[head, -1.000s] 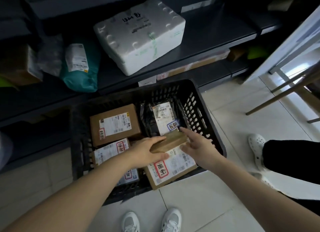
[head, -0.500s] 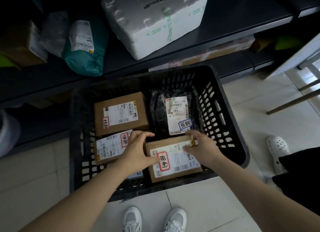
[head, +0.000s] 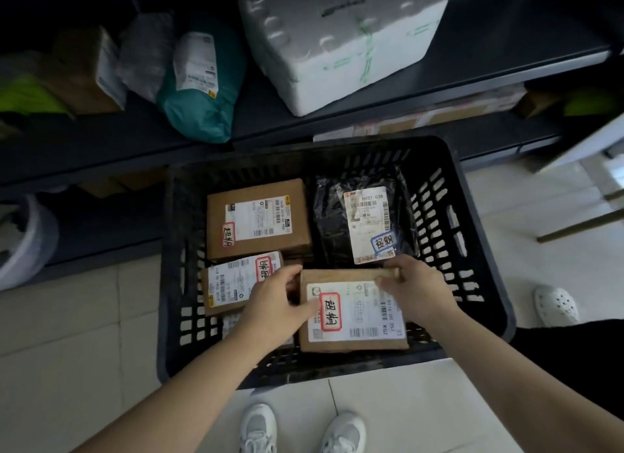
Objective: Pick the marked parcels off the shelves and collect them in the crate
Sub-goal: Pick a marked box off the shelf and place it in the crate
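Note:
A black slatted crate point(head: 472, 256) stands on the floor below the shelves. Inside it lies a brown cardboard parcel point(head: 358, 321) with a red-framed sticker, flat at the near right. My left hand point(head: 277, 300) grips its left edge, thumb on the label. My right hand point(head: 415, 287) grips its far right corner. Also in the crate are a brown box point(head: 256, 216) with a red sticker, a smaller labelled box point(head: 233, 280) partly under my left hand, and a black bag point(head: 361, 219) with a blue-framed sticker.
On the dark shelf point(head: 439, 91) above sit a white foam box point(head: 337, 40), a teal bag point(head: 202, 91), a grey bag point(head: 145, 54) and a brown carton point(head: 87, 71). A flat carton point(head: 439, 115) lies one shelf lower. Another person's white shoe point(head: 555, 305) is at right.
The parcel came down from a tilted hold above the crate's near edge and now lies flat inside the crate. Both hands stayed on it. The view shifted lower and closer.

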`<state>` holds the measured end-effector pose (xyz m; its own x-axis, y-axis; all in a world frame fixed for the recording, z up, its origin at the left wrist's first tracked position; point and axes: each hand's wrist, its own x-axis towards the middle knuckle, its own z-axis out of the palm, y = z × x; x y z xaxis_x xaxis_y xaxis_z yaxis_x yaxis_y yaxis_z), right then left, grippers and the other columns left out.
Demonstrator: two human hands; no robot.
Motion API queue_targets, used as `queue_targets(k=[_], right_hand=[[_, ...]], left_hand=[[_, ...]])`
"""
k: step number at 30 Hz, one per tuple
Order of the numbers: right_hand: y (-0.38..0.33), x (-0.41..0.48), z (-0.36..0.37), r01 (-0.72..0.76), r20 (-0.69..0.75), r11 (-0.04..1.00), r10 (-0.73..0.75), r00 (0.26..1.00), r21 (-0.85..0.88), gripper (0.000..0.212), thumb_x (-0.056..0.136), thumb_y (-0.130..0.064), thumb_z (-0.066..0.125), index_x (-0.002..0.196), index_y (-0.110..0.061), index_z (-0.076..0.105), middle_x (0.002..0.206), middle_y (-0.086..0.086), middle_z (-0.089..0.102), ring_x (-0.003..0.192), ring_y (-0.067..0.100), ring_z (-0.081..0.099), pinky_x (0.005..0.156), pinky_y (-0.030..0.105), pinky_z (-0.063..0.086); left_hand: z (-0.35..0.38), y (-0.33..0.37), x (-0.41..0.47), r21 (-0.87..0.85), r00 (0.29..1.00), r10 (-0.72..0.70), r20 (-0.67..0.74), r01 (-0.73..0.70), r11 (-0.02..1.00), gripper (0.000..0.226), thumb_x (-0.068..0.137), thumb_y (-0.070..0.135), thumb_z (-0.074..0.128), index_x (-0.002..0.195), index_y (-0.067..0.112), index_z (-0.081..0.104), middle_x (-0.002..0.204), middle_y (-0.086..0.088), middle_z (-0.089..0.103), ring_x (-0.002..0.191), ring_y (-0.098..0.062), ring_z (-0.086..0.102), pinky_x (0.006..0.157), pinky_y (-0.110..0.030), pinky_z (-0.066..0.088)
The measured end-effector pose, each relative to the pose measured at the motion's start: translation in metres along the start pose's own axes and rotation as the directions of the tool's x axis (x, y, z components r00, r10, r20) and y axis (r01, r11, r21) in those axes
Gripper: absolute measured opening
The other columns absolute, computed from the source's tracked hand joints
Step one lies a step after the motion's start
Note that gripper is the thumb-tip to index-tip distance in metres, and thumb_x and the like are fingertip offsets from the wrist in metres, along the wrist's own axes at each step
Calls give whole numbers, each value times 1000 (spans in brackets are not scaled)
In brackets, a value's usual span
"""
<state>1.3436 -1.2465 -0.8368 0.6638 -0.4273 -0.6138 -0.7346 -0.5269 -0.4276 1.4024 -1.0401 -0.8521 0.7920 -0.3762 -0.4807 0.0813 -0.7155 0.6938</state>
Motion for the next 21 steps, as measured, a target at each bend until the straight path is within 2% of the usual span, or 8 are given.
queue_targets(k=[3,9,11,13,14,15,18,21], right_hand=[[-8,0,-4,-35,-2,999,35,999,-17,34,92,-31,57,124,-19,56,108,5,64,95,24,62,79,35,52],[-14,-1,3,-69,-36,997,68,997,-31,39,90,-37,59,126,-22,55,105,4,66,91,23,64,70,29,50],[-14,1,9,-90,-28,996,90,996,-3,39,90,-36,60,126,-21,56,101,3,65,88,22,64,71,31,53],[-11,3,17,-109,-14,994,110,994,29,39,90,-33,60,127,-19,55,96,2,61,86,21,61,76,35,55],[-9,5,20,-114,-15,993,114,993,41,40,91,-32,60,127,-18,54,96,3,59,85,21,60,76,35,54],[-7,6,23,-112,-22,993,113,993,45,40,91,-31,59,128,-17,54,98,4,60,83,20,59,72,32,53],[0,14,32,-63,-44,998,61,997,-32,36,92,-24,55,128,-16,54,106,7,64,80,20,57,60,26,45],[7,21,35,-52,-40,999,52,998,-8,40,90,-22,60,128,-14,51,112,6,62,84,19,56,66,26,46]], left_hand=[[-7,8,5,-16,1000,-2,-27,2,1000,62,77,20,76,133,19,50,122,7,62,101,1,55,76,-2,40],[-17,5,11,32,999,-19,28,18,999,59,78,18,75,132,22,52,101,18,59,81,11,52,67,-1,41],[-14,2,9,79,997,-28,69,23,997,67,78,17,74,138,22,45,108,17,58,90,8,53,75,-5,46],[-7,-5,7,142,991,-37,131,18,990,90,74,15,77,147,24,25,132,6,51,116,-5,50,97,-25,47],[-4,-7,5,185,985,-36,167,4,983,98,73,14,77,150,26,17,141,3,42,125,-10,44,103,-32,43],[-1,-9,5,246,980,-20,200,-31,969,102,73,14,77,150,26,11,147,3,32,131,-12,37,108,-34,39],[9,-17,5,456,952,78,297,-213,864,102,78,21,74,151,20,3,156,9,-5,141,-13,18,115,-26,23],[17,-23,12,543,934,106,342,-288,789,100,81,26,71,151,22,-1,156,11,-16,145,-15,5,115,-28,16]])
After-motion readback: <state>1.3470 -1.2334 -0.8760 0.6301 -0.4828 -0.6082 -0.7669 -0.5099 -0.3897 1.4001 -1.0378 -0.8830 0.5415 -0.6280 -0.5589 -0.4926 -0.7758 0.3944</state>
